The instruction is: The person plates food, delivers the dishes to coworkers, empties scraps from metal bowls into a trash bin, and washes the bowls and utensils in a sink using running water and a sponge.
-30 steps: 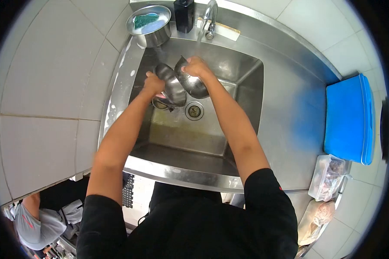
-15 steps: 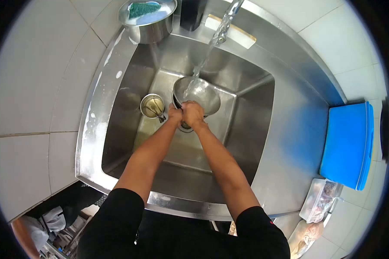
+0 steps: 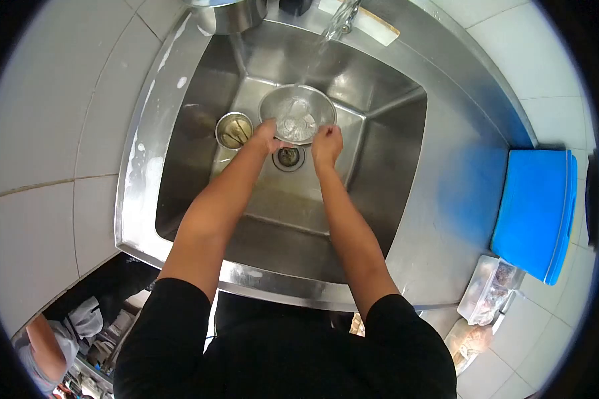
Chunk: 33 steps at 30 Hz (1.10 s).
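A round metal bowl (image 3: 267, 106) sits in the steel sink, its mouth facing up, with running water (image 3: 325, 41) splashing into it. My left hand (image 3: 269, 137) grips the near left part of its rim, the thumb lying along the near edge. At the near right of the rim, my right hand (image 3: 328, 141) is closed on the edge. Left of the bowl stands a small metal cup (image 3: 221, 126) holding liquid and thin utensils. Below the bowl, the drain (image 3: 288, 157) shows between my wrists.
The steel sink (image 3: 286, 246) has raised walls all round. A metal pot (image 3: 231, 18) and a white block (image 3: 377, 30) stand along the back ledge. A blue container (image 3: 534, 213) and a clear plastic box (image 3: 489, 289) are at right. Another person's arm (image 3: 45, 346) shows at lower left.
The bowl has gone from tilted, with both hands together at its near side, to level under the stream. My right hand has moved right along the rim, and the drain has come into sight.
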{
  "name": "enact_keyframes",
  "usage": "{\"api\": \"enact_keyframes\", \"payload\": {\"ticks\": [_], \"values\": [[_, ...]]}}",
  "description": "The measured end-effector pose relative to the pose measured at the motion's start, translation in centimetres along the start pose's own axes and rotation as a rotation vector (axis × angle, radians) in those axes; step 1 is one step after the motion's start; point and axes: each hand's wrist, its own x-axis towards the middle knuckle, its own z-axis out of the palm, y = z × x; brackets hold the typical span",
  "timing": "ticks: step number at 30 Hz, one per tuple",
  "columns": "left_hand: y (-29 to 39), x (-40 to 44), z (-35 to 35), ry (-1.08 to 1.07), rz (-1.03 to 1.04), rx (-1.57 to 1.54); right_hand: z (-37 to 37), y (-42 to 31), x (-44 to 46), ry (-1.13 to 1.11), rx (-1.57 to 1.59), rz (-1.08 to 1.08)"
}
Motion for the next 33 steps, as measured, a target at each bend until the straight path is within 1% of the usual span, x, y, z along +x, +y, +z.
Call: {"api": "enact_keyframes", "payload": {"ticks": [1,2,3,5,6,8,9,10,11,12,14,15,16,17,18,20,21,22,24,25,27,28,30,31,33], "values": [[0.1,-0.6,0.7,0.013,-0.049,0.001,-0.9,1.1,-1.2,0.014,-0.122,0.050],[0.4,-1.0,1.3,0.022,-0.091,0.003,-0.5,4.2,-2.1,-0.165,-0.203,-0.027],[0.0,0.3,0.7,0.020,-0.091,-0.004,0.3,7.9,-3.2,-0.347,-0.286,-0.101],[-0.8,3.9,-2.1,0.017,-0.170,0.130,1.4,11.3,-4.8,-0.897,-0.323,0.017],[-0.4,2.9,-1.7,0.031,-0.168,0.129,2.2,12.2,-5.5,-0.910,-0.316,0.017],[-0.5,1.8,-1.2,0.274,-0.186,0.114,3.7,13.7,-7.0,-0.934,-0.335,0.066],[-0.4,1.3,-1.8,0.127,-0.175,-0.006,4.2,14.2,-7.3,-0.938,-0.324,0.073],[-0.4,1.1,-1.8,0.133,-0.175,0.004,4.8,14.6,-7.5,-0.844,-0.310,-0.084],[-0.2,-0.1,-1.1,0.167,-0.115,0.024,5.3,14.8,-7.6,-0.743,-0.297,-0.236],[-0.2,-0.4,-0.7,0.197,-0.056,0.043,5.8,14.7,-7.6,-0.738,-0.289,-0.232],[0.3,-0.3,-0.2,0.231,-0.054,0.044,6.9,13.8,-6.6,-0.329,-0.224,0.120],[0.5,-0.1,-0.1,0.267,-0.053,0.040,6.6,13.5,-5.9,-0.324,-0.225,0.119],[0.7,-0.1,-0.3,0.263,-0.054,0.042,6.1,13.2,-5.0,-0.228,-0.107,0.193],[1.2,-0.4,-0.2,0.193,-0.070,0.095,6.0,13.3,-3.9,-0.128,0.013,0.264],[1.3,-0.6,0.1,0.125,-0.088,0.146,6.1,13.4,-3.2,-0.122,0.012,0.263],[1.9,-2.0,1.5,0.130,-0.127,0.182,6.3,14.5,-2.1,-0.180,0.242,0.395],[1.9,-2.3,1.8,0.142,-0.163,0.221,6.8,15.4,-1.7,-0.217,0.430,0.360],[1.9,-2.4,2.1,0.143,-0.166,0.228,7.1,16.3,-1.8,-0.212,0.434,0.366],[2.4,-2.1,2.4,0.068,-0.192,0.144,7.5,15.5,-2.2,-0.126,0.432,0.432],[2.4,-2.0,2.8,0.068,-0.194,0.163,7.4,15.1,-2.5,-0.116,0.446,0.439],[3.3,-3.2,5.3,0.212,-0.108,0.072,7.7,14.9,-2.4,-0.088,0.351,0.532],[3.9,-3.9,6.3,0.208,-0.105,0.096,7.5,14.7,-2.4,-0.076,0.371,0.538],[4.5,-4.5,7.6,0.240,-0.045,0.019,7.6,14.9,-2.6,-0.116,0.264,0.695],[4.6,-4.9,8.0,0.239,-0.046,0.039,7.8,14.9,-2.6,-0.072,0.215,0.649],[4.8,-4.7,8.4,0.159,-0.025,-0.085,8.6,16.8,-2.3,-0.049,0.292,0.656]]}}
